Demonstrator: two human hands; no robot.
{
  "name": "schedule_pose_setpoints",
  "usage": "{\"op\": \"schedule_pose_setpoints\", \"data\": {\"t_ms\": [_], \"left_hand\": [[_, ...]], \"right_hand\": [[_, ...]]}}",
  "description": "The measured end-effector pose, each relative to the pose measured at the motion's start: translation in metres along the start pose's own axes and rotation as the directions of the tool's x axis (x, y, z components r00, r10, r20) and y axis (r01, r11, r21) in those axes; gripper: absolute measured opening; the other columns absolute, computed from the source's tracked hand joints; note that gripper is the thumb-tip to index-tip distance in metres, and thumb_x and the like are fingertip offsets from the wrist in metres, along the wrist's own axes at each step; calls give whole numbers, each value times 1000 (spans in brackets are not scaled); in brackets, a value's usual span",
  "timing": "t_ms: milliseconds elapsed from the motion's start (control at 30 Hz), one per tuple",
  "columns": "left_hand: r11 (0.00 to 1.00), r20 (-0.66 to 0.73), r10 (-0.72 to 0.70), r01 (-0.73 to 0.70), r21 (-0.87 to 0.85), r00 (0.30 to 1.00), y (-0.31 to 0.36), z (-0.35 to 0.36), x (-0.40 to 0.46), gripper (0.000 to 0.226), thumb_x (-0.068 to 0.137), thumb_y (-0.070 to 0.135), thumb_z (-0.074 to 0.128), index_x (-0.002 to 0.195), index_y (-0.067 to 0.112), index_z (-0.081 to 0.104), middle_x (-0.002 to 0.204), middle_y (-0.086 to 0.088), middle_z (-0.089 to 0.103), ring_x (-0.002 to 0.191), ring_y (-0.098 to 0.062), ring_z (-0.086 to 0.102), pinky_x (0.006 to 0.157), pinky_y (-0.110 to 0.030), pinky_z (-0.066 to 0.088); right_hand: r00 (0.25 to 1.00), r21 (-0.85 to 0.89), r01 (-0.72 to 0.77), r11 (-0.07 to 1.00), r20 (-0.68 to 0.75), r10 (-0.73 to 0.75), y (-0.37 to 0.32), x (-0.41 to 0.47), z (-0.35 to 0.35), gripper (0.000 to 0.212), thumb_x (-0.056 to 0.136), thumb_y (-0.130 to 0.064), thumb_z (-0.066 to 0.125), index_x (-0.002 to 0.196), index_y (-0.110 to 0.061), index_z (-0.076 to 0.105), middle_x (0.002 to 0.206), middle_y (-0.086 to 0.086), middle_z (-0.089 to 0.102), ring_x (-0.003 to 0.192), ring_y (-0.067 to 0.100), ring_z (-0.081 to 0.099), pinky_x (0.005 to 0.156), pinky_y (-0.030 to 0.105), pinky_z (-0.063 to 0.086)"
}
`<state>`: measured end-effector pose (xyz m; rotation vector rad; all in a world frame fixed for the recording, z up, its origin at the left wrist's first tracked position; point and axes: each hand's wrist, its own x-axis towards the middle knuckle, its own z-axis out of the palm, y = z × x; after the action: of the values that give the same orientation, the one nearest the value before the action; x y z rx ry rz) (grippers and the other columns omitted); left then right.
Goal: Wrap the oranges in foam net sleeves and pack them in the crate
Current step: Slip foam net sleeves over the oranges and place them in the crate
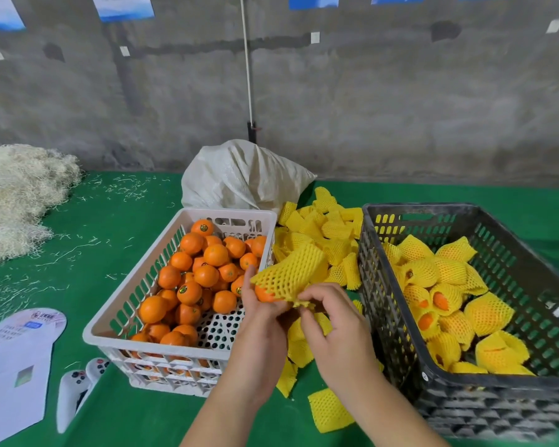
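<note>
Between the white basket [188,221] and the black crate [465,209], our left hand [260,312] grips an orange [264,294] half inside a foam sleeve [291,272] slanting up-right, while our right hand's [336,327] fingers [310,296] pinch its near rim, closest for pulling it over.

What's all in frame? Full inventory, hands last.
white crate: one, left of centre, holding many bare oranges
black crate: one, right, holding wrapped oranges
loose sleeves: a pile, yellow, between the crates
sack: one, white, behind the crates
straw: one pale heap, far left
papers: white, near left
controllers: two, white, beside the papers
table: green cover
left hand: holds an orange
right hand: pinches the sleeve over it
</note>
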<state>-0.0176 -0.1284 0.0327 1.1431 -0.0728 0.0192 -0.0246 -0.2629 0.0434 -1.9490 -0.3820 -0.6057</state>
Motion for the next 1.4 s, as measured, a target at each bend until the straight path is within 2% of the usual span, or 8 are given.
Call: {"op": "schedule_pose_setpoints", "data": {"t_ms": [133,267,367,467,600,867,1267,1400], "left_hand": [[981,125,87,-107,163,988,20,3,-8,70,97,11,74,152,41,42,130,-1,71,117,-18,70,93,-29,58],[877,-40,198,-159,454,979,30,1,-14,58,76,29,92,123,32,58,106,9,74,88,-8,70,73,-23,57],[923,-175,177,-101,371,969,25,2,-18,60,69,25,85,116,29,48,91,7,69,74,-6,65,61,-23,53],[962,-196,116,-61,267,974,18,5,-22,58,75,25,73,123,44,47,109,0,70,91,-13,71,76,-34,60],[985,106,20,-38,168,994,19,4,-30,68,85,24,71,144,48,48,134,5,68,126,-19,65,102,-39,57],[940,-93,228,-195,279,969,15,4,-34,43,92,13,73,133,18,61,117,7,75,108,-11,72,84,-19,56],[885,-187,343,-250,393,921,-4,-3,-16,63,80,-3,80,130,28,57,114,17,73,101,-1,70,79,-14,54],[879,-199,356,-256,402,913,-4,-8,-10,66,79,3,81,133,30,55,120,13,70,108,-8,70,83,-18,55]], "right_hand": [[996,-48,41,998,-82,-45,-14,7,-13,22,91,-11,61,112,-18,65,111,-14,57,107,-1,57,85,6,44],[991,-88,127,988,-26,-130,-24,2,-18,17,90,-7,61,104,-12,69,106,-8,58,102,5,58,82,18,48],[988,-54,144,988,56,-141,-26,-4,-16,18,89,-8,63,105,-15,68,107,-11,56,104,5,57,85,18,48],[998,0,34,999,60,-34,-24,-11,-11,36,88,-11,63,122,-23,60,117,-13,53,112,4,55,91,17,47],[999,52,-44,998,-5,45,-21,-17,-7,53,85,-11,61,133,-35,52,127,-12,50,118,11,56,93,18,48],[995,49,41,998,-88,-36,-21,-20,-6,25,86,-18,55,105,-14,70,107,-13,60,105,4,61,87,13,47],[976,250,-218,943,50,212,-8,-21,-4,19,86,-9,56,90,-25,65,99,-9,63,99,19,62,82,26,52],[886,414,-442,796,60,461,-10,-14,-12,12,85,-34,61,92,-30,70,99,-5,72,95,13,68,85,33,51]]}}
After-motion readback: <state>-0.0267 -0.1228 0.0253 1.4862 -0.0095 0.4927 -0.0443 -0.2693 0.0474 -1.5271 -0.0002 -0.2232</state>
